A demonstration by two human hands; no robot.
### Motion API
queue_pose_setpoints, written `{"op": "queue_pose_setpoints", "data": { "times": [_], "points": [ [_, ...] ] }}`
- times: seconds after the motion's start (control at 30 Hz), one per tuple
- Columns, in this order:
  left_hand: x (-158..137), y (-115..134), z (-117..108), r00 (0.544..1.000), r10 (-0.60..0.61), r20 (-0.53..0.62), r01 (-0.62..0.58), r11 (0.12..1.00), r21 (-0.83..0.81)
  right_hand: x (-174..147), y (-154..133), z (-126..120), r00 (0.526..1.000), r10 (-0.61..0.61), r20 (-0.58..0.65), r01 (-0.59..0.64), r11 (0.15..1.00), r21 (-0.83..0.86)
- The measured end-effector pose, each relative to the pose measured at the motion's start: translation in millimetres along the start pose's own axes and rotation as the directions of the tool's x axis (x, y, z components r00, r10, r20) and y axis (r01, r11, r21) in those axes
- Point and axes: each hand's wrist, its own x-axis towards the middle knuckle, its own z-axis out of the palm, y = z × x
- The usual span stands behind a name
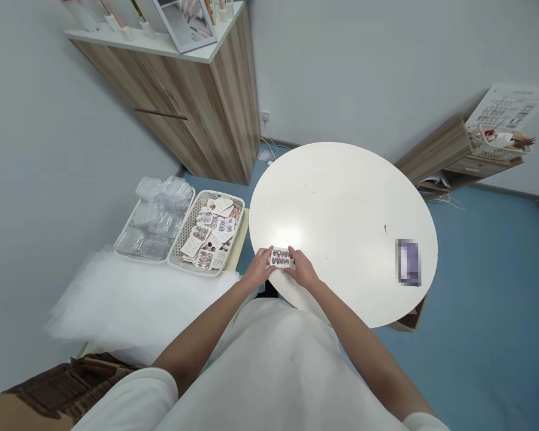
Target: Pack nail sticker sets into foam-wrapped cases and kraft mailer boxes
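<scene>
Between my two hands is a small white card of press-on nails point(281, 257), printed or set with two rows of dark purple nail shapes. My left hand point(259, 268) pinches its left edge with thumb and fingers. Along the right edge, my right hand point(302, 269) grips it the same way. The card is at the near left edge of the round white table point(341, 197). To the left, a white basket point(174, 251) holds a pile of similar cards point(211, 236).
Beside that basket, another white basket point(120, 230) is heaped with clear plastic boxes point(161, 209). White bags point(135, 299) lie in front of them. A pixelated purple item point(408, 262) is on the table's right side. A wooden cabinet point(197, 108) stands behind; a cardboard box point(27, 410) sits lower left.
</scene>
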Motion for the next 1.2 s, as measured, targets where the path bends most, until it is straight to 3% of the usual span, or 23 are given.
{"op": "queue_pose_setpoints", "data": {
  "times": [0.33, 0.57, 0.9, 1.03, 1.2],
  "points": [
    [15, -26, -11, 0.993, -0.118, 0.019, 0.111, 0.969, 0.222, 42, -9, 30, 1.000, -0.010, 0.003, 0.010, 0.967, -0.256],
    [22, -27, -9, 0.989, -0.143, 0.023, 0.129, 0.940, 0.317, 45, -4, 34, 1.000, -0.015, 0.011, 0.018, 0.962, -0.271],
    [28, -26, -10, 0.984, -0.174, -0.043, 0.178, 0.909, 0.377, 52, -13, 41, 0.997, 0.063, -0.052, -0.075, 0.958, -0.277],
    [23, -24, -11, 0.988, -0.119, -0.099, 0.145, 0.931, 0.335, 48, -14, 37, 0.997, 0.062, -0.038, -0.069, 0.967, -0.244],
    [9, -25, -13, 0.996, -0.011, -0.092, 0.037, 0.957, 0.287, 31, -15, 32, 0.996, -0.088, 0.004, 0.086, 0.965, -0.249]
  ]
}}
